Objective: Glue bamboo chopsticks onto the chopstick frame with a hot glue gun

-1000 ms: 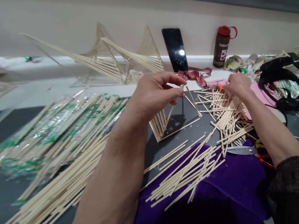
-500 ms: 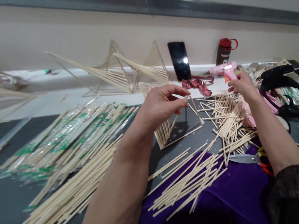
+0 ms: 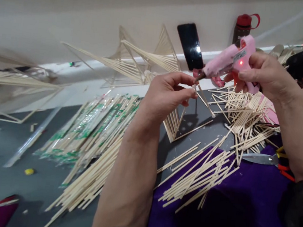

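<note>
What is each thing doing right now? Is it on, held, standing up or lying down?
glue gun: held in right hand, red light on, nozzle at the stick joint.
small stick frame: upright, top pinched by left hand.
phone: leaning on wall, screen dark.
bottle: upright, lid on.
loose sticks: lying flat.
scissors: lying flat.

Two bare forearms, bare hands, dark patterned sleeve edge at right elbow, dark cuff at left.

A dark grey tabletop [image 3: 7, 180] runs up to a white ledge [image 3: 90, 73]; above the ledge rises a beige wall [image 3: 68, 26].
</note>
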Demonstrator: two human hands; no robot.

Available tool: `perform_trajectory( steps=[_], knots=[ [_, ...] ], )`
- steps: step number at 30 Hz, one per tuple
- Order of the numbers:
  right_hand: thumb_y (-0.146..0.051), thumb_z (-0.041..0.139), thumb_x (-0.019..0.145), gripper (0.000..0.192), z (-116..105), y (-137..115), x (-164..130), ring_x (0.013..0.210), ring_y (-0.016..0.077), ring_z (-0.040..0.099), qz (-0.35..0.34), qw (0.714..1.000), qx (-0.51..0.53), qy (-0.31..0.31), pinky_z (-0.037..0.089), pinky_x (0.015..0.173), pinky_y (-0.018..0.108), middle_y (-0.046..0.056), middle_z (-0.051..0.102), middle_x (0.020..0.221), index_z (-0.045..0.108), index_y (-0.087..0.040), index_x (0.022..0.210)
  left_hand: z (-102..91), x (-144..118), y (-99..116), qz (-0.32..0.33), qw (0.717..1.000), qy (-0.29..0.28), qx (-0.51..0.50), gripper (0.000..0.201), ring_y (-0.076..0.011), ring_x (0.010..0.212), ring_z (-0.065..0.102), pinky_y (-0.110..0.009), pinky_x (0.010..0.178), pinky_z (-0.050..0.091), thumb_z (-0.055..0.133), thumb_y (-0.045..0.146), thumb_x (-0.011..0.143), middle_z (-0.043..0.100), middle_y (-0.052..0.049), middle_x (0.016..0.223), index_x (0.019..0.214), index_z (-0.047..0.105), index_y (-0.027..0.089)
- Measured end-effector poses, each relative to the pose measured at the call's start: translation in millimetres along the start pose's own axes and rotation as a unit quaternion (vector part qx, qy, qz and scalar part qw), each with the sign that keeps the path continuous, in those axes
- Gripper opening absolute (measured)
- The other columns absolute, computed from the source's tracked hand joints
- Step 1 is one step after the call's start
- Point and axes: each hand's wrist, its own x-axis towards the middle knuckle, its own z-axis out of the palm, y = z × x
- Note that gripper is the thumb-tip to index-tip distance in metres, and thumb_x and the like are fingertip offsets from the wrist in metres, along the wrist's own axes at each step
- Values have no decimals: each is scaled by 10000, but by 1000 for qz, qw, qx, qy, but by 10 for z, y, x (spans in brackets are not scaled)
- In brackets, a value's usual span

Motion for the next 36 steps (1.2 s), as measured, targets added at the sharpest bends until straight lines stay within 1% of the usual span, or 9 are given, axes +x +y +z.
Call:
perform_trajectory(
  steps=[2, 5, 10, 12, 16, 19, 24, 31, 36],
  knots=[
    [-205, 768, 718, 168, -6, 1, -27, 596, 122, 656, -5, 999, 3, -31, 492, 477, 186, 43, 706, 743, 691, -120, 841, -1, 3, 1, 0, 1000, -3, -6, 166, -174, 698, 666, -232, 504, 484, 711, 160, 626, 699, -16, 756, 789, 707, 192],
    [-176, 764, 715, 164, -40, -16, -48, 612, 119, 650, -13, 999, 1, -34, 508, 495, 191, 44, 703, 761, 699, -114, 852, -6, 8, 3, 0, 1000, -7, -14, 164, -172, 701, 667, -226, 496, 473, 717, 156, 622, 702, -20, 770, 781, 697, 190],
    [-231, 740, 762, 121, -32, -59, -53, 546, 66, 588, -34, 998, -44, -34, 425, 416, 142, 1, 664, 693, 697, -132, 815, -21, 18, -19, 2, 1000, -15, -12, 163, -174, 711, 670, -227, 499, 478, 719, 181, 631, 720, -23, 822, 792, 697, 192],
    [-275, 726, 785, 153, -1, -72, -49, 508, 51, 559, -36, 997, -56, -37, 380, 385, 135, 1, 653, 673, 687, -129, 802, -29, 20, -30, 8, 1000, -21, -1, 172, -171, 706, 667, -233, 504, 481, 717, 190, 640, 724, -25, 855, 812, 703, 197],
    [-266, 716, 798, 138, 55, -94, -50, 477, 47, 525, 2, 998, -61, -12, 334, 364, 137, 1, 642, 659, 658, -141, 794, -36, 18, -37, 12, 999, -33, 26, 231, -174, 712, 669, -249, 524, 491, 713, 179, 648, 722, -24, 897, 876, 715, 216],
    [-220, 703, 804, 112, 60, -90, -51, 477, 46, 506, 43, 998, -54, 3, 311, 358, 127, -7, 613, 620, 637, -149, 749, -33, 16, -35, 6, 999, -30, 36, 249, -178, 710, 666, -252, 530, 489, 696, 177, 660, 718, -25, 842, 906, 720, 214],
    [-236, 712, 795, 122, 44, 2, -30, 494, 45, 493, 48, 998, -25, -17, 335, 374, 133, 5, 622, 662, 646, -145, 750, -30, 21, -25, -7, 998, -31, 47, 227, -177, 674, 644, -246, 515, 470, 678, 191, 669, 699, -16, 723, 892, 712, 207],
    [-239, 731, 765, 121, 107, 201, 18, 506, 63, 495, 80, 997, 19, 2, 361, 392, 158, -1, 600, 674, 629, -173, 757, -19, 28, -15, -5, 999, -22, 38, 220, -199, 725, 661, -245, 504, 463, 669, 168, 650, 700, -21, 741, 863, 699, 210],
    [-282, 734, 736, 171, 130, 295, 35, 477, 53, 454, 57, 997, 40, -23, 335, 388, 169, 12, 600, 670, 627, -149, 734, -24, 39, -35, 1, 999, -23, 38, 225, -207, 758, 668, -252, 515, 467, 660, 161, 658, 706, -24, 788, 874, 699, 215]
  ],
)
